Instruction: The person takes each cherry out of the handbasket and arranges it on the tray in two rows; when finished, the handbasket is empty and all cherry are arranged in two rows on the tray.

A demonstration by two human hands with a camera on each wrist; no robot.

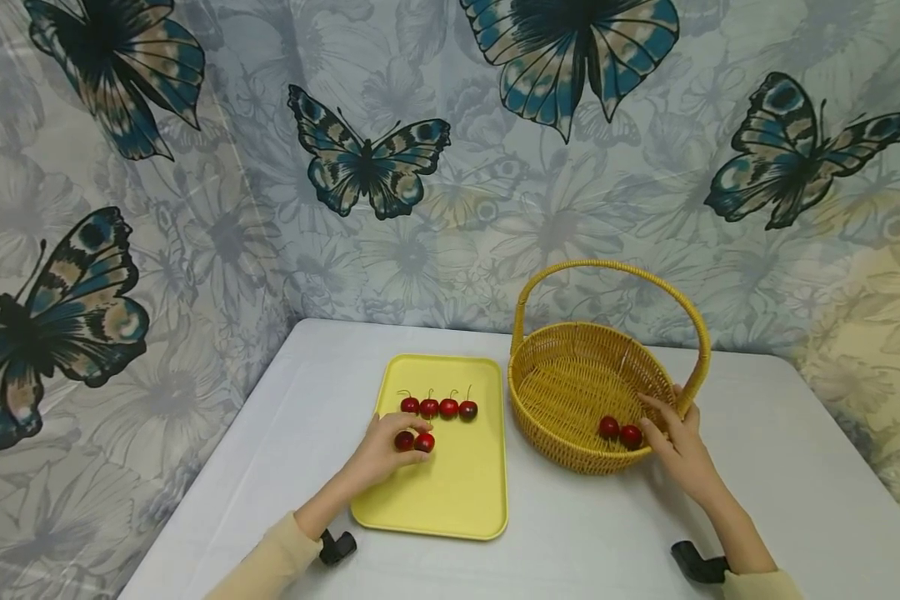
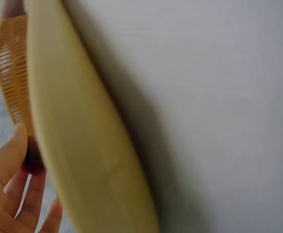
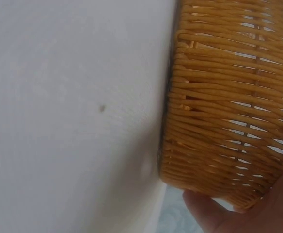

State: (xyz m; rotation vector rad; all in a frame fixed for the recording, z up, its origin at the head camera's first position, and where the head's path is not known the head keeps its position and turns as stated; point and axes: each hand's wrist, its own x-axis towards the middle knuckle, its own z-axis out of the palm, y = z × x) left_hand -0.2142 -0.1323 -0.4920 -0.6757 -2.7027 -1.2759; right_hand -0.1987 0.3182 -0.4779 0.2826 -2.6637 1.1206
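My left hand (image 1: pixel 387 446) is over the yellow tray (image 1: pixel 457 492), thumb and fingers pinching a red cherry (image 1: pixel 423 442). A second cherry (image 1: pixel 404 441) lies beside it, partly within the hand's curve. In the left wrist view, a dark red cherry (image 2: pixel 33 158) shows between the thumb and fingers of the left hand (image 2: pixel 15 184). Farther up the tray, several cherries (image 1: pixel 448 408) with stems form a row. My right hand (image 1: pixel 678 446) grips the rim of the woven basket (image 1: pixel 562 400) near the handle's right foot. Two cherries (image 1: pixel 609 428) lie inside the basket, near that hand.
The tray and basket stand side by side on a white-covered table (image 1: pixel 562 542), the basket to the right. Its tall arched handle (image 1: pixel 607 265) rises above it. Butterfly-patterned cloth (image 1: pixel 420 267) hangs behind the table and along its left side.
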